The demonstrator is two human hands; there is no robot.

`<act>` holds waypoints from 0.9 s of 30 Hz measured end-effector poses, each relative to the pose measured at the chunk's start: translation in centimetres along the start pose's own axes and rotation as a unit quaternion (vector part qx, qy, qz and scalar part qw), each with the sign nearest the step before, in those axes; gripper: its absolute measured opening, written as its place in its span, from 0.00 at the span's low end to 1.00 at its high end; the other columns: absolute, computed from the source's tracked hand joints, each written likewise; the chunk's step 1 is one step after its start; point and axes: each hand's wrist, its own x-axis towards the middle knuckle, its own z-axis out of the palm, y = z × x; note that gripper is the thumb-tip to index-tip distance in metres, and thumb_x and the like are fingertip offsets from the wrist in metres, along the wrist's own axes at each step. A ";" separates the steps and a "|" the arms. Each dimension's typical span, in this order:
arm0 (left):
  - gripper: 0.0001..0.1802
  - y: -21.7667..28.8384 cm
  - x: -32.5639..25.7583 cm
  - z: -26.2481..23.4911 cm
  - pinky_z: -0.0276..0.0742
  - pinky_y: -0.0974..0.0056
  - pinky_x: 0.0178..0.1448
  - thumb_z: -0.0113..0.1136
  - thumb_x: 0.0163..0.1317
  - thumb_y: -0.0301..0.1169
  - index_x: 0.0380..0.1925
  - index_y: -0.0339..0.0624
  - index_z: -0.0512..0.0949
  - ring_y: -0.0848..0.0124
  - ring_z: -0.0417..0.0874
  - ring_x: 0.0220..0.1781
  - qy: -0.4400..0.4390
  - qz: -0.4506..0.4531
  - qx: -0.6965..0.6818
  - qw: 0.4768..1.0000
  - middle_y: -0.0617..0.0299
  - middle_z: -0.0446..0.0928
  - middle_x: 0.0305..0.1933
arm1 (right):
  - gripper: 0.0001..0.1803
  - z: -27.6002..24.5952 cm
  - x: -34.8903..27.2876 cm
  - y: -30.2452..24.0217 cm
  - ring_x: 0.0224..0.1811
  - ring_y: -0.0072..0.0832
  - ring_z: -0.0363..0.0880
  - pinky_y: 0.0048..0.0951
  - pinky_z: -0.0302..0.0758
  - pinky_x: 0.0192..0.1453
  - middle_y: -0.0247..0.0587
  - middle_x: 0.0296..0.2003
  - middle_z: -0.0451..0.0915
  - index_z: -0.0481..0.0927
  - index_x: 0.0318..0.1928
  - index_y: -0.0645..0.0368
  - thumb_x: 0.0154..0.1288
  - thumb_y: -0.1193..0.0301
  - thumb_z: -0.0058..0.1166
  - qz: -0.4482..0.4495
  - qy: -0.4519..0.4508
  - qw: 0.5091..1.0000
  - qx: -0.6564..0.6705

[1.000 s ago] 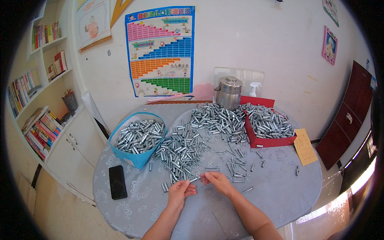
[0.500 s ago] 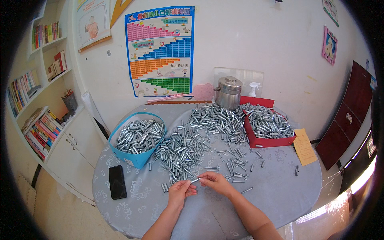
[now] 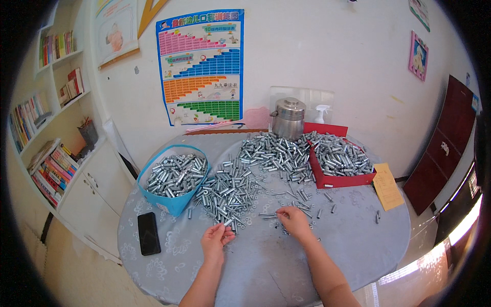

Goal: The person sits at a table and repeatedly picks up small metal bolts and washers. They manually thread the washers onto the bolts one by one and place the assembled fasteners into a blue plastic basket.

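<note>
Grey patterned cloth is spread over a rounded surface, its near edge crossed by two bare forearms. At the near side of the parts, the left hand is held with thumb and index finger brought together, and a short metal cylinder appears to be pinched at their tips. To its right, the right hand is lowered palm down, fingers curled and nearly closed beside some thin metal pins; whether anything is gripped there cannot be told. A black phone is laid to the left. Just beyond the hands, a loose pile of metal parts is spread, flanked on the left by a blue container filled with cylinders. Farther back, a larger heap is gathered next to a red box, also filled, with a yellow paper set at its right. Behind the heap, a steel pot is stood near a white spray bottle. On the wall, a colourful chart is hung.
</note>
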 end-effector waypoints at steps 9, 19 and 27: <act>0.09 1.6 1.4 -0.9 0.79 0.67 0.33 0.52 0.58 0.26 0.37 0.32 0.70 0.70 0.78 0.29 0.049 0.074 0.019 0.996 0.54 0.75 0.32 | 0.05 2.1 -0.8 -0.1 0.34 0.38 0.72 0.37 0.68 0.38 0.41 0.27 0.74 0.79 0.27 0.55 0.46 0.71 0.57 -0.098 0.033 0.984 -0.148; 0.17 11.8 11.5 -1.2 0.75 0.69 0.41 0.54 0.56 0.26 0.46 0.30 0.69 0.70 0.78 0.37 0.028 0.238 0.198 0.950 0.54 0.76 0.38 | 0.06 2.5 -1.1 0.5 0.36 0.37 0.72 0.37 0.67 0.39 0.37 0.30 0.75 0.78 0.28 0.53 0.46 0.69 0.57 -0.085 0.022 0.987 -0.136; 0.11 6.0 8.0 -2.4 0.72 0.68 0.41 0.60 0.48 0.25 0.35 0.38 0.77 0.71 0.77 0.37 -0.031 0.308 0.481 0.820 0.58 0.78 0.35 | 0.05 2.4 -1.1 0.5 0.35 0.37 0.72 0.37 0.67 0.38 0.38 0.29 0.75 0.78 0.27 0.55 0.47 0.70 0.57 -0.097 0.031 0.987 -0.124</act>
